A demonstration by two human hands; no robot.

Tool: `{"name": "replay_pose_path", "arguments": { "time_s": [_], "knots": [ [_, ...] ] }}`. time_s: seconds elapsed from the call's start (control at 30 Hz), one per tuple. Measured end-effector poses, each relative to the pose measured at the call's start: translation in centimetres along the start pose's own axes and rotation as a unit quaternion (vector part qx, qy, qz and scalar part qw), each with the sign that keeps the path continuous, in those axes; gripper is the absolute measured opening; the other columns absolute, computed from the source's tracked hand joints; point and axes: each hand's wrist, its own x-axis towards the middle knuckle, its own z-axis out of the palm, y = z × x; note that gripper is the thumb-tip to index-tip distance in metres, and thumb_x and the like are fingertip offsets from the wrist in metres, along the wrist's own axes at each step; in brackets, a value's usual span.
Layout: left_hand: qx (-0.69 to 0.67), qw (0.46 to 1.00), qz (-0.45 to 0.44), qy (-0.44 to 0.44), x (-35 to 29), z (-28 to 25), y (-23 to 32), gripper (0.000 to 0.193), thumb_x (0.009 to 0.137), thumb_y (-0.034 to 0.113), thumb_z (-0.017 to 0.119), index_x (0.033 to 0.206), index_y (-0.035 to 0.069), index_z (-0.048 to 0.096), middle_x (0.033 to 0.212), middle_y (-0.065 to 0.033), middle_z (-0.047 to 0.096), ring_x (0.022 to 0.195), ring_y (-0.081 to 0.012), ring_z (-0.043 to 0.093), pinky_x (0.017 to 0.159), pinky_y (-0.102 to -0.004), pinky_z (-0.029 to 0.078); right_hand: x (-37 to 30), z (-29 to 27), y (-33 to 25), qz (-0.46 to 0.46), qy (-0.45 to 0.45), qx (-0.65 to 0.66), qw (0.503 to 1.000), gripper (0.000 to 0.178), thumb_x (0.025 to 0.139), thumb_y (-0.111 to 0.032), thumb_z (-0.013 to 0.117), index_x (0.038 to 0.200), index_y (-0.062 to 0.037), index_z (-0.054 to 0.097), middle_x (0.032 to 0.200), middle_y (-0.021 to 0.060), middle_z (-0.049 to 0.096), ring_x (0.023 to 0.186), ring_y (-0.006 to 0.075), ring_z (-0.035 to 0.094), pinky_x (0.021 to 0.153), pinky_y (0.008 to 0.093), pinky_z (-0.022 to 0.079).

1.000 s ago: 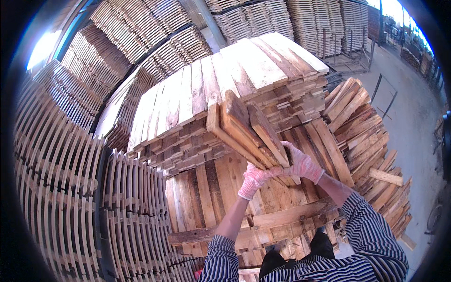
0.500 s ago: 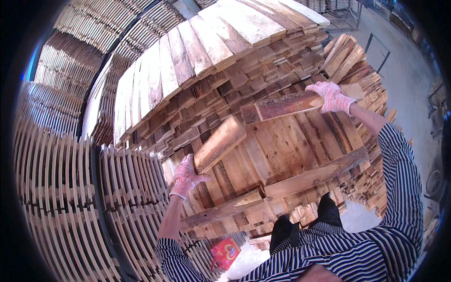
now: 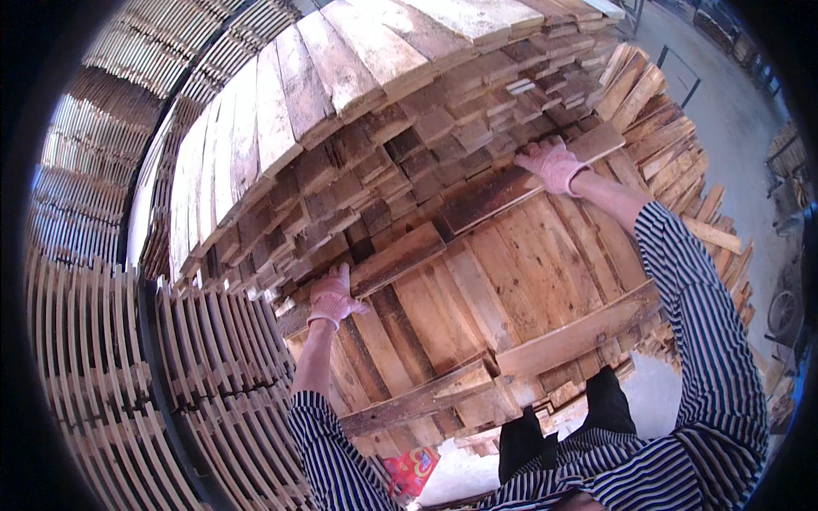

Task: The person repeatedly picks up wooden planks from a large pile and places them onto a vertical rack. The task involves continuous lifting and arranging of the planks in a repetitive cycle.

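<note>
Both my hands wear pink-and-white knitted gloves. My left hand (image 3: 335, 296) is on the left wooden board (image 3: 400, 258), fingers over its far edge and thumb on the near side. My right hand (image 3: 552, 165) grasps a dark-faced board (image 3: 487, 201) farther right in the same way. The two boards lie nearly end to end along the far side of a layer of planks (image 3: 477, 294), running crosswise over them. At the layer's near side lie two more crosswise boards, a left one (image 3: 417, 390) and a right one (image 3: 584, 328).
A taller stack of planks (image 3: 366, 51) rises just beyond my hands. Slatted wood stacks (image 3: 94, 366) stand at left, split by a dark post (image 3: 166, 383). Loose wood pieces (image 3: 673, 153) pile up at right. A red patterned item (image 3: 411, 470) lies near my legs.
Both boards have come down from being held above the planks to lying along the layer's far side. The left board has turned into line with the right one. My right hand has moved left.
</note>
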Motion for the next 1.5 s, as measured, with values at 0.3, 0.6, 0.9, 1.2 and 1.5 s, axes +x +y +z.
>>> {"name": "replay_pose_path", "arguments": {
  "time_s": [0.3,0.6,0.9,1.2,1.5],
  "knots": [
    [0.012,0.999,0.036,0.027,-0.3,0.2,-0.3,0.122,0.052,0.047,0.095,0.150,0.006,0.035,0.147,-0.0166,0.049,0.129,-0.0336,0.055,0.099,-0.0451,0.052,1.0,1.6,-1.7,0.093,0.001,-0.019,0.995,0.037,0.099,-0.025,0.052,0.135,-0.0195,0.056,0.137,0.0176,0.055,0.134,0.0393,0.049,0.112,0.0714,0.026],
    [0.055,0.988,-0.102,0.100,-2.9,-0.1,3.9,0.128,0.056,0.044,0.096,0.157,0.014,0.024,0.157,-0.0173,0.038,0.145,-0.0352,0.036,0.117,-0.0544,0.031,-1.4,-0.3,-3.4,0.124,0.032,-0.028,0.991,0.061,0.094,-0.015,0.056,0.152,-0.0214,0.039,0.156,0.0213,0.037,0.142,0.0447,0.038,0.111,0.0689,0.031],
    [-0.223,0.971,0.068,-0.043,-24.0,10.4,4.1,0.118,0.055,0.047,0.093,0.152,0.013,0.036,0.150,-0.0163,0.046,0.142,-0.0340,0.039,0.119,-0.0476,0.028,-21.0,-3.4,-5.0,-0.001,-0.154,0.113,0.981,0.115,0.070,-0.034,0.088,0.160,-0.0189,0.018,0.158,0.0230,0.032,0.144,0.0397,0.036,0.116,0.0577,0.030],
    [-0.083,0.994,0.044,0.054,-25.7,15.5,6.2,0.076,0.073,0.033,0.084,0.138,0.018,0.050,0.130,-0.0094,0.059,0.124,-0.0289,0.055,0.108,-0.0442,0.040,-32.8,5.3,-4.2,-0.012,-0.082,0.012,0.996,0.082,0.075,0.000,0.070,0.149,-0.0243,0.044,0.137,0.0150,0.054,0.132,0.0329,0.049,0.115,0.0557,0.030],
    [-0.092,0.988,0.080,0.091,-26.1,14.5,6.7,0.064,0.068,0.015,0.076,0.130,0.016,0.055,0.115,-0.0135,0.062,0.111,-0.0338,0.061,0.095,-0.0438,0.051,-30.2,4.1,-2.8,-0.020,-0.020,0.006,1.000,0.040,0.103,-0.024,0.044,0.140,-0.0289,0.055,0.137,0.0148,0.056,0.130,0.0349,0.053,0.118,0.0596,0.027]
  ]
}}
